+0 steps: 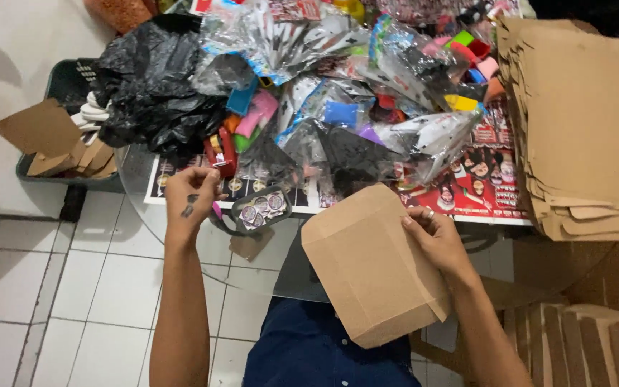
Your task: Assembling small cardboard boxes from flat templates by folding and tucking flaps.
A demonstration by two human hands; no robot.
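Right hand [435,236] grip closed on flat brown cardboard box [374,261], left hand [191,190] pinching small pink item, unclear, beside sticker roll [256,210], crinkly plastic packets [338,107] on glass bench [134,168]

We sit at a glass table [137,179], our knees under its near edge. Our right hand [435,240] holds a folded cardboard envelope [374,261] in front of us, just before the table's edge. Our left hand [191,193] rests to the left of it, on the table, beside a strip of round stickers [263,208]. Behind both hands lies a heap of plastic packets [367,93], with a crumpled bag [155,86] at its left. A stack of flat cardboard [582,122] stands to the right (more stacks lie below it, near the floor). A basket [66,86] sits off the table's left edge.
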